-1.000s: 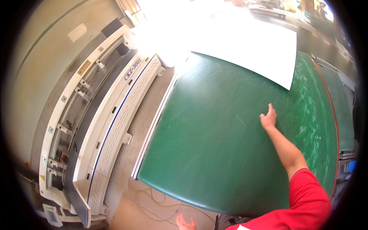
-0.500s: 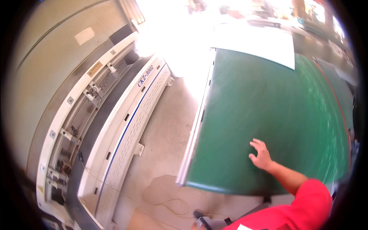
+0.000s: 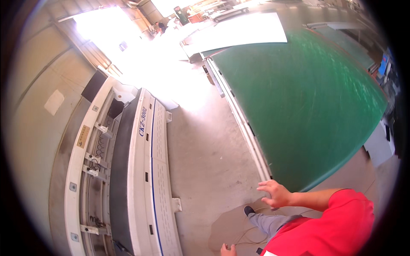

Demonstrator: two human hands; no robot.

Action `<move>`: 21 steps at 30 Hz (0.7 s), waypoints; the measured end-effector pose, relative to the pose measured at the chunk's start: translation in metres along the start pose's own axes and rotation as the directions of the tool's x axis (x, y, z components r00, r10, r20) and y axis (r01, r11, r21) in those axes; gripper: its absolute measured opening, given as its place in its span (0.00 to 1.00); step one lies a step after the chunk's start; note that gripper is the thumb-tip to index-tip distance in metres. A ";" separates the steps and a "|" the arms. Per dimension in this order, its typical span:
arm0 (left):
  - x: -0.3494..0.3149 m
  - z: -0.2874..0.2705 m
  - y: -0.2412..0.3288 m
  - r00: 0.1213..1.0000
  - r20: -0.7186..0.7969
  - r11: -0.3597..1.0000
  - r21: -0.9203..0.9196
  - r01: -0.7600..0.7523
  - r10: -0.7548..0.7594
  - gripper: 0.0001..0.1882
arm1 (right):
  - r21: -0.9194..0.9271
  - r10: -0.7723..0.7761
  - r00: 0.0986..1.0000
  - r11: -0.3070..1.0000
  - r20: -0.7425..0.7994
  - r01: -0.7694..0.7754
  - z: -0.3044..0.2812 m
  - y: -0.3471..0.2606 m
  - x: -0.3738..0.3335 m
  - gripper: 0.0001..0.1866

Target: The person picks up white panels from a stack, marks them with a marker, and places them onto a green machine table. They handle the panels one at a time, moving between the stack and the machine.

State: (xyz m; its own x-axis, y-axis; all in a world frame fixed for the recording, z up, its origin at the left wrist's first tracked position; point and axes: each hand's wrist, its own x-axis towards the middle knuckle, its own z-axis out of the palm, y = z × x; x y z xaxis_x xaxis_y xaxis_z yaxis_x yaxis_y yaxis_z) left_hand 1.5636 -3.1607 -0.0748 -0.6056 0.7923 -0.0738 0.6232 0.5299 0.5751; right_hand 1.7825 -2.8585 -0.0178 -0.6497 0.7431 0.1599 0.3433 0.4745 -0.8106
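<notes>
My right hand (image 3: 276, 194) is at the near left corner of a large green-topped table (image 3: 299, 106), by the end of its metal side rail (image 3: 239, 115). Its fingers are stretched out and apart, with nothing held; whether they touch the rail I cannot tell. Low in the picture, partly cut off by the lower edge, my left hand (image 3: 229, 251) shows a few fingertips apart and nothing between them. A white sheet (image 3: 252, 32) lies across the far end of the green top.
A long white machine (image 3: 143, 170) with a dark belt (image 3: 121, 170) stands to the left, along a beige wall. Concrete floor (image 3: 205, 153) runs between it and the table. A thin cable (image 3: 243, 234) lies on the floor near my foot (image 3: 249, 210). Strong light washes out the doorway (image 3: 106, 27).
My right hand has gone from above the green top to the table's near left corner. The view has turned, and my left hand shows more clearly at the bottom.
</notes>
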 end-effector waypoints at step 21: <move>0.433 -0.133 -0.104 0.895 0.296 0.939 -0.019 -0.343 0.333 0.29 | -0.007 0.166 0.929 0.984 -0.331 -0.178 0.116 -0.098 0.269 0.23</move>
State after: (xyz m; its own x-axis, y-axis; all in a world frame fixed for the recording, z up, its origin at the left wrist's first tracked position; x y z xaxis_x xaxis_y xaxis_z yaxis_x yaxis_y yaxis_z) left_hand 1.1706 -2.9124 -0.0584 -0.1878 0.9754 -0.1155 0.7838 0.2197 0.5809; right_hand 1.4958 -2.7600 0.0392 -0.3220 0.9252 0.2007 0.4584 0.3379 -0.8220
